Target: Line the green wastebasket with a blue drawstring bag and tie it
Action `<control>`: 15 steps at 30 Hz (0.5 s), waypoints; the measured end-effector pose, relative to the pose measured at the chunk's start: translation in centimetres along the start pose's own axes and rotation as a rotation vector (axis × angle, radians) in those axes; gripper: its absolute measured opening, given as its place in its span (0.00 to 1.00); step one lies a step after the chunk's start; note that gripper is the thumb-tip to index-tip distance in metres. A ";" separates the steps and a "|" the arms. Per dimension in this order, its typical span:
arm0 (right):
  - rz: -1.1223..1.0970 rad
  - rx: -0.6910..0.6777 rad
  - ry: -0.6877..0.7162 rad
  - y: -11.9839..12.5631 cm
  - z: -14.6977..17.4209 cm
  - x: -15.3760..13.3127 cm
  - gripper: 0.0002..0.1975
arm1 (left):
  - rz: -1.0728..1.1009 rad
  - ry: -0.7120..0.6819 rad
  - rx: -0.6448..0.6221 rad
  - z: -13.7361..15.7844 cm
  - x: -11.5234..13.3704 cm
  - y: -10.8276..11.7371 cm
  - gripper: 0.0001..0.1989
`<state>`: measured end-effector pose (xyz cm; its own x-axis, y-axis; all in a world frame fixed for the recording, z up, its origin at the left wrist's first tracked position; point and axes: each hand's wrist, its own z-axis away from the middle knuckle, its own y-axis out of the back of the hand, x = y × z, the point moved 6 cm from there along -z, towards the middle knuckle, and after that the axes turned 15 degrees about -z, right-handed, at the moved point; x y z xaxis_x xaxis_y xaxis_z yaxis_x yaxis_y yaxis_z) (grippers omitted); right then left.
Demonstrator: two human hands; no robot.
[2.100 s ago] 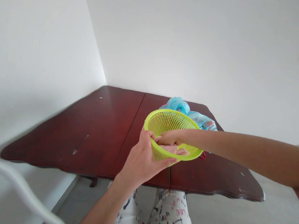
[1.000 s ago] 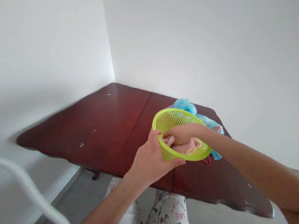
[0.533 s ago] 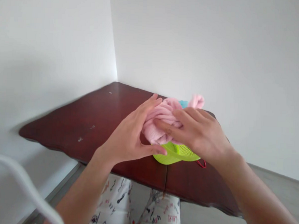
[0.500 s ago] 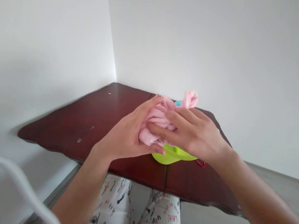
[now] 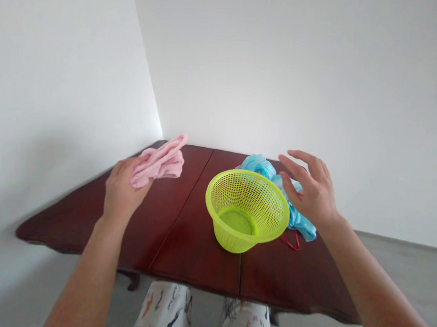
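My left hand (image 5: 124,185) is closed round a bunched pink cloth (image 5: 162,161), held up above the left part of the table. Its folds stick out to the right, past my thumb. On the other side, my right hand (image 5: 310,188) hovers with fingers spread and nothing in it. Between my hands a lime-green plastic basket (image 5: 227,239) with a mesh wall stands upright on the table, and I see nothing inside. Crumpled light-blue plastic (image 5: 257,164) lies behind and to the right of the basket, partly hidden by it and by my right hand.
The dark red-brown wooden table (image 5: 184,249) has seams across its top and a wavy edge. White walls meet at a corner behind it. A red cord loop (image 5: 293,243) lies right of the basket. My patterned trouser legs (image 5: 170,307) are at the front edge.
My hands have parted. The left carries the pink cloth to the left, while the right has let go and moved right. The basket and blue plastic have come into fuller view.
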<state>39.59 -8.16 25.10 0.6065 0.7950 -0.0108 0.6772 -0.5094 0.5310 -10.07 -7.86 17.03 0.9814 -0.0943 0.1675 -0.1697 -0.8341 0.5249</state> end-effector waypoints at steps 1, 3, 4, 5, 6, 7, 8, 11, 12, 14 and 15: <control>-0.042 0.085 -0.100 0.4 2.4 2.2 0.27 | -0.045 0.025 -0.062 1.6 -1.8 -1.7 0.22; -0.109 0.191 -0.314 0.0 7.6 6.1 0.18 | -0.120 0.034 -0.262 5.4 -4.7 -5.5 0.25; -0.131 0.213 -0.413 -0.6 10.2 7.6 0.15 | -0.135 0.021 -0.385 7.5 -5.7 -7.4 0.27; -0.151 0.216 -0.498 -1.5 12.5 8.8 0.13 | -0.125 0.002 -0.496 9.5 -6.5 -9.1 0.28; -0.172 0.202 -0.567 -2.6 14.5 9.6 0.13 | -0.099 -0.015 -0.551 11.0 -7.1 -10.2 0.30; -0.195 0.181 -0.602 -3.7 16.1 10.1 0.13 | -0.083 -0.015 -0.566 12.2 -7.7 -10.9 0.31; -0.216 0.152 -0.622 -4.9 17.1 10.4 0.14 | -0.100 0.006 -0.573 12.8 -8.4 -11.2 0.33; -0.265 0.054 -0.618 -8.1 17.5 11.1 0.17 | -0.227 0.182 -0.529 12.0 -10.3 -10.1 0.39; -0.264 0.021 -0.609 -9.1 16.8 11.4 0.19 | -0.222 0.228 -0.471 10.8 -10.4 -9.1 0.37; -0.231 -0.033 -0.597 -10.9 14.7 12.0 0.22 | -0.093 0.233 -0.283 7.6 -8.8 -6.7 0.28; -0.204 -0.061 -0.587 -11.7 13.5 12.3 0.23 | 0.010 0.194 -0.163 5.8 -7.3 -5.5 0.25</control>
<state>44.76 3.17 7.31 0.6071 0.5520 -0.5716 0.7889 -0.3329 0.5165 -15.76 -5.68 8.10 0.9467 0.0170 0.3217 -0.2070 -0.7332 0.6477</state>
